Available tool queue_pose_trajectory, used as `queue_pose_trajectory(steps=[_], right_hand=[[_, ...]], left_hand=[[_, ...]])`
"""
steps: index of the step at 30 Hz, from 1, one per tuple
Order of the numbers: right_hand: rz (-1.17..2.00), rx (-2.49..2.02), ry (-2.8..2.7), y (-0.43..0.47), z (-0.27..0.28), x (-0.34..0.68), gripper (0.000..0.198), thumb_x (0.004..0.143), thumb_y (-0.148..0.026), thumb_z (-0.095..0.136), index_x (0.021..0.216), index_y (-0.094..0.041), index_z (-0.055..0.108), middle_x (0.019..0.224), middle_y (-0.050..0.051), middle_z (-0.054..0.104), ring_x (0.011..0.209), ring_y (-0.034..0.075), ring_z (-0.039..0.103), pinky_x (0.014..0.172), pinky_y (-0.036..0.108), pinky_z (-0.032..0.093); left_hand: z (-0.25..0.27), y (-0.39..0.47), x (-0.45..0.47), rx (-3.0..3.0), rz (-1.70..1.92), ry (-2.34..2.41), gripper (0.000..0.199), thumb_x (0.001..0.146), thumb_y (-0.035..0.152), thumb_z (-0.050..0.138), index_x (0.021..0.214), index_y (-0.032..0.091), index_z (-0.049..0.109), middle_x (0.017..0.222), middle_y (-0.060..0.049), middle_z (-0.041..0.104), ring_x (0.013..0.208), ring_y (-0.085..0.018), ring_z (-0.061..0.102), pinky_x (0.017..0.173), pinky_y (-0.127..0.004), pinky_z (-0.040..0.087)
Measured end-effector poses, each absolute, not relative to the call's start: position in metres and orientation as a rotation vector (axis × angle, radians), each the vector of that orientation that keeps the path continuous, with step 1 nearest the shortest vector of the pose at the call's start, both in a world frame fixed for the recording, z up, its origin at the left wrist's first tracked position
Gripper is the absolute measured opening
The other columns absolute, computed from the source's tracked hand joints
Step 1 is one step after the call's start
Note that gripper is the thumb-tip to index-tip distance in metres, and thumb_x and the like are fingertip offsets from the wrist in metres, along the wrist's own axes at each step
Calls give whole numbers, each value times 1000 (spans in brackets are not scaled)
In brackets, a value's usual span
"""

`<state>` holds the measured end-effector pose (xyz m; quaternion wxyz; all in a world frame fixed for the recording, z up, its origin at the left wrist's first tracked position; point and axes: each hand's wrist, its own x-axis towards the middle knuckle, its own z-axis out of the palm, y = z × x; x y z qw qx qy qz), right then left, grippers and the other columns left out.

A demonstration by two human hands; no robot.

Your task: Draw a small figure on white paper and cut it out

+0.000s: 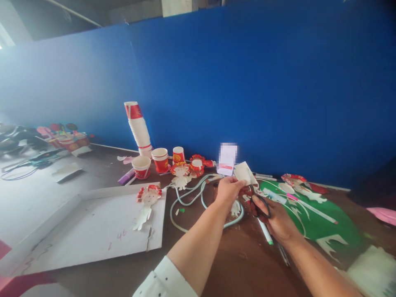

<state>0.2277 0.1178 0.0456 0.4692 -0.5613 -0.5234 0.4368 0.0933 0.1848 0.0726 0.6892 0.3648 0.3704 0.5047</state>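
My left hand (229, 190) pinches a cream piece of paper (245, 172) by its lower edge, holding it above the table. In my right hand (276, 218) is a pair of black-handled scissors (262, 206), with fingers through the loops. The scissor blades point toward the paper's lower edge; whether they touch it I cannot tell. Beneath my hands lie a pale blue cable (177, 225) in loose loops and a marker with a green tip (265, 232). A white cut-out figure (235, 208) shows partly behind my left wrist.
A tall stack of paper cups (139, 130) stands by the blue partition (247, 82), with red cups (160, 160) nearby. Left is a shallow white box (77, 231) bearing a paper-cup figure (150, 196). Right, a green sheet (337, 218) carries paper scraps and a pink-capped marker (312, 208).
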Motion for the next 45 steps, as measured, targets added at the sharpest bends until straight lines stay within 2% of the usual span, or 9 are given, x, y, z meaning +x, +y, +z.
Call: queue_pose_trajectory(steps=[5, 10, 17, 25, 32, 45], right_hand=[[1053, -1370, -1269, 119, 42, 229, 39, 82, -57, 61, 63, -22, 60, 65, 0, 56, 64, 17, 49, 56, 27, 35], [1078, -1345, -1247, 119, 40, 229, 37, 82, -55, 62, 65, -22, 62, 66, 1, 56, 65, 17, 49, 55, 27, 35], [985, -1431, -1295, 118, 44, 224, 44, 80, -64, 57, 64, -22, 60, 63, 3, 58, 62, 19, 51, 55, 30, 37], [1083, -1340, -1207, 119, 38, 226, 35, 81, -56, 62, 70, -23, 64, 65, 0, 55, 63, 18, 49, 55, 28, 34], [1028, -1357, -1272, 118, 43, 224, 39, 82, -57, 59, 63, -23, 60, 62, -1, 55, 60, 18, 47, 56, 29, 34], [1034, -1382, -1248, 116, 50, 220, 37, 82, -57, 62, 66, -23, 63, 62, 0, 54, 61, 18, 46, 54, 29, 33]], left_hand=[[67, 185, 98, 800, 1173, 809, 14, 74, 12, 70, 65, 13, 59, 55, 0, 58, 50, -11, 59, 63, -26, 53], [65, 183, 101, 797, 1194, 826, 13, 72, 14, 71, 66, 14, 60, 59, -2, 61, 51, -13, 61, 63, -26, 53], [61, 182, 104, 840, 1214, 902, 11, 71, 17, 70, 65, 15, 61, 53, -1, 57, 51, -13, 59, 60, -25, 51], [56, 186, 105, 846, 1224, 957, 20, 66, 25, 78, 63, 15, 61, 55, -2, 59, 56, -14, 60, 63, -25, 51], [53, 188, 105, 855, 1196, 957, 18, 68, 25, 77, 65, 16, 61, 55, -3, 60, 61, -16, 63, 62, -25, 51], [51, 187, 106, 858, 1220, 954, 18, 67, 26, 77, 66, 16, 62, 57, -3, 60, 61, -16, 61, 63, -25, 50]])
